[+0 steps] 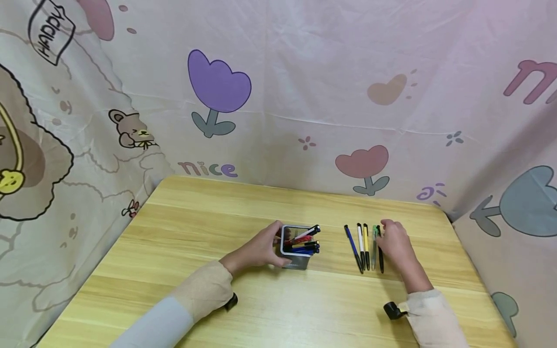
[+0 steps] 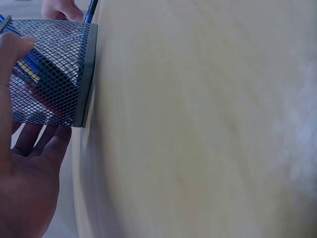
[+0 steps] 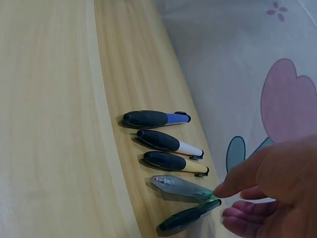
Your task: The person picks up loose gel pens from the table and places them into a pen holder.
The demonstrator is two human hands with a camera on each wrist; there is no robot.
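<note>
In the head view, my left hand point(image 1: 264, 245) grips a dark mesh pen holder point(image 1: 297, 262) from its left side. The thumb lies along the near wall, with the fingers round toward the back. Several pens point(image 1: 308, 244) lean out of the holder toward the right. My right hand point(image 1: 397, 241) is at the right end of a row of pens. In the right wrist view, its thumb touches the green end of a clear pen point(image 3: 181, 186). Its other fingers curl loosely beside the tip of a black pen point(image 3: 183, 220), with a gap to the thumb.
Left of the clear pen lie a yellow-and-black pen point(image 1: 366, 246), a white-and-black pen point(image 1: 360, 246) and a blue-and-black pen point(image 1: 353, 249). All rest on the wooden table point(image 1: 209, 208). A printed cloth point(image 1: 283, 96) hangs behind the table's far edge.
</note>
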